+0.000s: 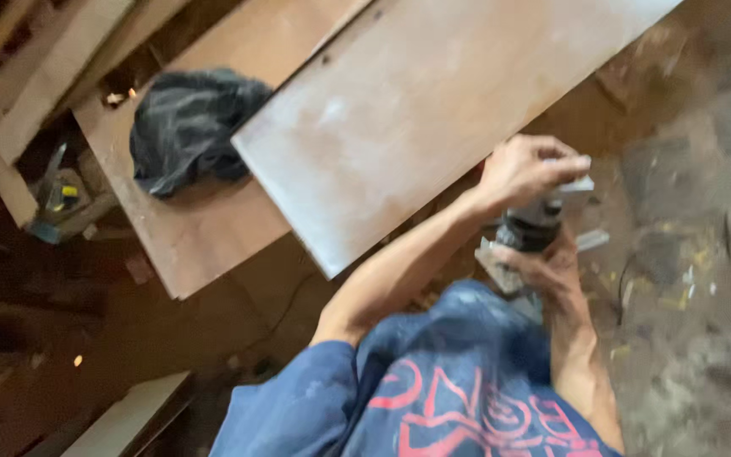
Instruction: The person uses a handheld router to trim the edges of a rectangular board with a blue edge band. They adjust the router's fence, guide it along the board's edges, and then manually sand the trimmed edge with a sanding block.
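At the board's right edge: I see both hands on a tool (535,227).
Left hand (522,169): fingers clamped over the tool's top.
Right hand (552,267): fingers wrapped under it.
Board (416,110): pale, dusty, slanted.
Cloth (188,127): dark, near the board's left corner.

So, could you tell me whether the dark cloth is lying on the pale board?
No, the dark cloth lies on the brown board beside the pale board.

Power tool (535,224) — blurred, perhaps hand-hidden.
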